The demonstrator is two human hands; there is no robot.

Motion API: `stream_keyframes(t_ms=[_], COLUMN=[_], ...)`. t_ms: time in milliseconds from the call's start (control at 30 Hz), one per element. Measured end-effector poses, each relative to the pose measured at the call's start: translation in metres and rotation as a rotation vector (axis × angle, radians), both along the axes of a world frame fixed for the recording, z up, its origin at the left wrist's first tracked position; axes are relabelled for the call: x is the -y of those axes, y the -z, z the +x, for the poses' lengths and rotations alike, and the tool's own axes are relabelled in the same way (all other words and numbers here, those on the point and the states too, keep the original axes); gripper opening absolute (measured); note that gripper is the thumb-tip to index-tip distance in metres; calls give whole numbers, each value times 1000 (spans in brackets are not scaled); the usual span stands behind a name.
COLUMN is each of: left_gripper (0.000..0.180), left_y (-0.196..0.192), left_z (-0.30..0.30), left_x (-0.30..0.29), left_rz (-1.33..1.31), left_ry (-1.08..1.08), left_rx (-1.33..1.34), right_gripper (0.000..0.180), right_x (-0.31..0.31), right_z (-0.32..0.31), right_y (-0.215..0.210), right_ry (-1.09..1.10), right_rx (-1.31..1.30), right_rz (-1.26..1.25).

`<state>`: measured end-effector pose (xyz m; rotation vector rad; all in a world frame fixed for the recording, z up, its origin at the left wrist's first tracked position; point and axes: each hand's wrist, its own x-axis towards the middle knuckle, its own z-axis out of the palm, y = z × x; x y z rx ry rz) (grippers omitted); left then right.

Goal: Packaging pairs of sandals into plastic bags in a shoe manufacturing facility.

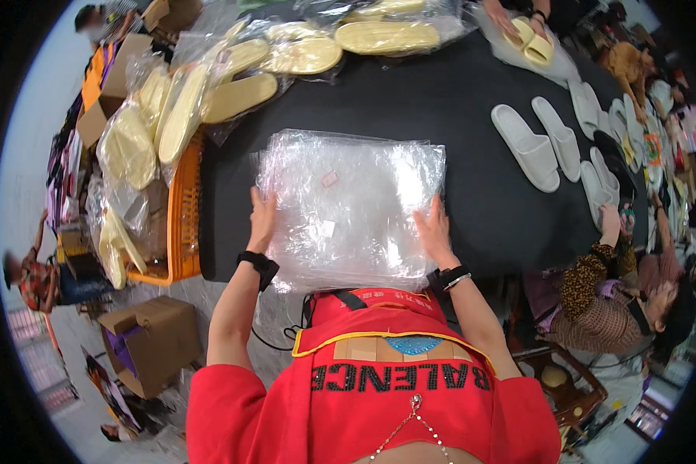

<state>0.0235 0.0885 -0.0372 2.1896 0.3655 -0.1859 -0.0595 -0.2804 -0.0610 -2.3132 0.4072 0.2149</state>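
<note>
Fingers (256, 199) parted from thumbs at the clear plastic stack's (348, 209) sides, left hand (261, 224) and right hand (435, 234) should press evenly, avoiding creases

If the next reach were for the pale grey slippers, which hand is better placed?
Likely the right hand: it is at the right edge of the clear plastic stack, nearer the pale grey slippers. The left hand is at the opposite edge.

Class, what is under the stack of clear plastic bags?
The stack appears to rest on the black tabletop, visible at its left, right and far sides. What lies directly beneath is covered from view.
</note>
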Motion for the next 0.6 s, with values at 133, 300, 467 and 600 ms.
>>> stream_keyframes(t_ms=[133,300,467,600], left_gripper=[80,74,77,77], left_y=[13,-24,-80,-33], left_z=[-22,3,88,124], left_x=[-26,-13,42,86], left_rz=[78,500,624,552], left_ry=[145,97,876,1071], left_rx=[-18,18,527,439], right_gripper=[74,79,86,88], right_x=[-7,-1,-5,-7], right_z=[1,-3,9,11], right_y=[-13,-13,-31,-29], right_ry=[9,76,204,267], right_rx=[-76,-123,-119,-179], right_rz=[-65,-92,-94,-93])
